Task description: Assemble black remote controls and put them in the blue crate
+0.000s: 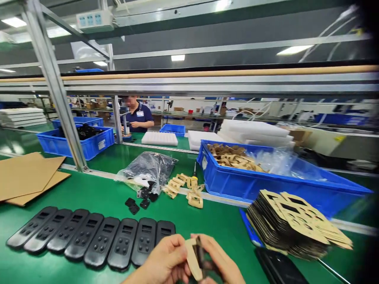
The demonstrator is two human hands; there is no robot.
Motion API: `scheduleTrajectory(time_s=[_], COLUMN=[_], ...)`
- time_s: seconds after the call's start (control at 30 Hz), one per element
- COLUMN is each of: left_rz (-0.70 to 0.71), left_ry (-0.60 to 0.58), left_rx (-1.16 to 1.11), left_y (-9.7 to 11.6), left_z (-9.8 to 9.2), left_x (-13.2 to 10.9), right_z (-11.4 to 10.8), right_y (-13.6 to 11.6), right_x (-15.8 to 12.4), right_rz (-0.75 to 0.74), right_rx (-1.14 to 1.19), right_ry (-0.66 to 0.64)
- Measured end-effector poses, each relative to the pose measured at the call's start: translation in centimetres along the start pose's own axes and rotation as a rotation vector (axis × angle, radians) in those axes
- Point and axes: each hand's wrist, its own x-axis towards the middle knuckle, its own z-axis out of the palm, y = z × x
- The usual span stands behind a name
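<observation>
At the bottom middle, my left hand [166,260] and my right hand [219,262] meet over the green bench. Between their pinched fingers they hold a tan backing sheet [193,260] with a thin black piece [199,254] partly lifted off it. Just left of my hands lies a row of several black remote-control shells [89,236], face up and side by side. To my right sits a fanned stack of tan-backed black die-cut sheets [296,225].
A blue bin [266,185] with peeled tan backings and clear plastic stands behind the stack. Loose tan scraps [185,189], small black parts and a plastic bag [149,169] lie mid-bench. Cardboard sheets [26,175] lie left. A person in dark blue works at the far bench.
</observation>
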Motion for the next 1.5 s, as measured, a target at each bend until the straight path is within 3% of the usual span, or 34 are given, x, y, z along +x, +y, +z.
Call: scheduleTrajectory(time_s=[0.13,0.23,0.3,0.37,0.47,0.57,0.67,0.83,1.0,1.17,1.33,1.5], left_rz=[0.049,0.186,0.285,0.317,0.26,0.175,0.152,0.11,0.137,0.195,0.076,-0.046], left_ry=[0.099,0.158,0.152,0.18,0.345,0.434,0.395,0.223,0.271,0.182,0.124,0.166], left_rx=[0.178,0.592,0.914,1.329,1.805,1.961,2.057,1.841,1.356,0.872,0.261,-0.017], left_y=[1.0,2.1,3.0,3.7,3.9,2.9,1.7,1.2,1.6,1.3,0.6,0.7], left_z=[-0.8,-1.5,-1.7,-1.5,-0.9,-0.2,0.0,0.1,0.0,-0.4,-0.1,0.9], left_x=[0.0,0.6,1.0,1.2,0.8,-0.2,-1.2,-1.7,-1.7,-1.4,-1.2,-1.4], right_z=[-2.1,-3.2,-3.3,-2.7,-1.7,-1.0,-0.5,0.0,0.6,1.1,1.4,1.6], right_y=[-1.8,-3.2,-3.6,-3.5,-2.8,-2.3,-1.8,-1.6,-2.8,-3.8,-3.9,-3.1], right_x=[1.3,2.3,2.6,2.5,2.0,1.6,1.6,1.3,0.6,0.1,0.3,0.6], right_rz=[0.112,0.088,0.092,0.114,0.166,0.23,0.27,0.324,0.409,0.384,0.414,0.449], right_rx=[0.323,0.538,0.598,0.614,0.606,0.593,0.577,0.621,0.719,0.72,0.696,0.593], right_ry=[0.538,0.841,0.856,0.79,0.68,0.593,0.551,0.49,0.423,0.34,0.313,0.268])
